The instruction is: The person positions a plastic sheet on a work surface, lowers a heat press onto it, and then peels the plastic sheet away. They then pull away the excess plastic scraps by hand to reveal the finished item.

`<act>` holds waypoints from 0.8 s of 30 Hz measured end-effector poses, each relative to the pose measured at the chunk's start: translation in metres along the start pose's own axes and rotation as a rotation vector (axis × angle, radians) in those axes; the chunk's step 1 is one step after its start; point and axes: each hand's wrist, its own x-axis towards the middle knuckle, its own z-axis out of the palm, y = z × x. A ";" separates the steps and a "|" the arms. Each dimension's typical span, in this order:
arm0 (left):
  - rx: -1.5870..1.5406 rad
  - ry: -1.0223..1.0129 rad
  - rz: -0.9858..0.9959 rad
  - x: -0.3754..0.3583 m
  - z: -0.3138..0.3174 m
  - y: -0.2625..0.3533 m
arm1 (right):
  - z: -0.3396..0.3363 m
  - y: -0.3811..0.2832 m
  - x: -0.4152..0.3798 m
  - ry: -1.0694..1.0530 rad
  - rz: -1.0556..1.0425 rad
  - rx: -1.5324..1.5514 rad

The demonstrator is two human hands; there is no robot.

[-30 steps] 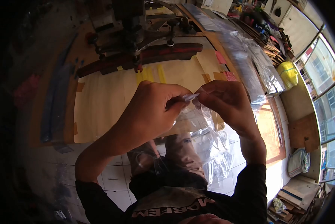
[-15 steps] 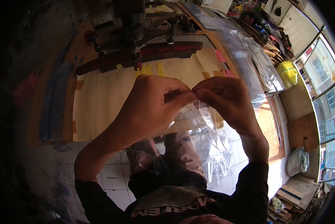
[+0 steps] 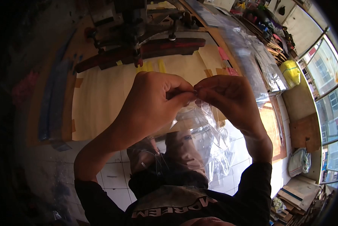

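A sheet or bag of clear plastic hangs from my fingertips, glossy and creased, with the floor and my legs showing through it. My left hand pinches its top edge between thumb and forefinger. Touching it fingertip to fingertip, my right hand pinches the same edge. Both hands are above the near part of a board covered in pale brown paper, with tape at its edges. Whether the plastic is one layer or two, I cannot tell.
Beyond my hands a dark red bar hangs from a black machine frame over the board. At the right lie clear plastic sheets, a yellow bag, a pale sack and wooden boards. White floor tiles show below.
Both hands keep their pinch on the plastic, with fingertips still together and only slightly shifted. The view has moved a little.
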 end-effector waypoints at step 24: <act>0.076 -0.075 -0.084 -0.052 -0.069 -0.032 | -0.062 -0.009 -0.018 0.359 -0.241 0.016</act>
